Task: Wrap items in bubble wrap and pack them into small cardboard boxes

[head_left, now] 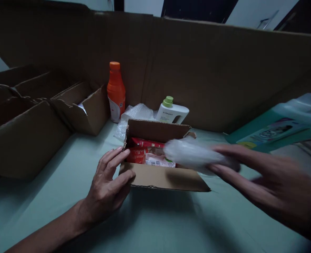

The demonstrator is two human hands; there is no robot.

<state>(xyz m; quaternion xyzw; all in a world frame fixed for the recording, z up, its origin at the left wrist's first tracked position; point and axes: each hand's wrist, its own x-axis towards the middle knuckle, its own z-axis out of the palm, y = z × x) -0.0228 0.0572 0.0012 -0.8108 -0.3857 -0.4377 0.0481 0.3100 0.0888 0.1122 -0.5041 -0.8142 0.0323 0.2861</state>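
A small open cardboard box [158, 177] stands in front of me, its front flap folded outward. Red packets [137, 154] and a pink-and-white packet [158, 160] with a barcode label lie inside. My left hand [109, 179] grips the box at its left front corner, fingertips over the rim and thumb by the flap. My right hand [263, 179] pinches a whitish, translucent bundle [189, 153], perhaps plastic wrap, over the box's right side. Motion blurs the bundle, and I cannot make out what is within it.
Behind the box are an orange bottle [115, 93], crumpled bubble wrap [138, 113] and a white bottle with a green cap [171, 111]. Larger cardboard boxes [26, 140] stand at left. A green liquid jug [274, 123] leans at right. A tall cardboard wall [210, 73] closes the back.
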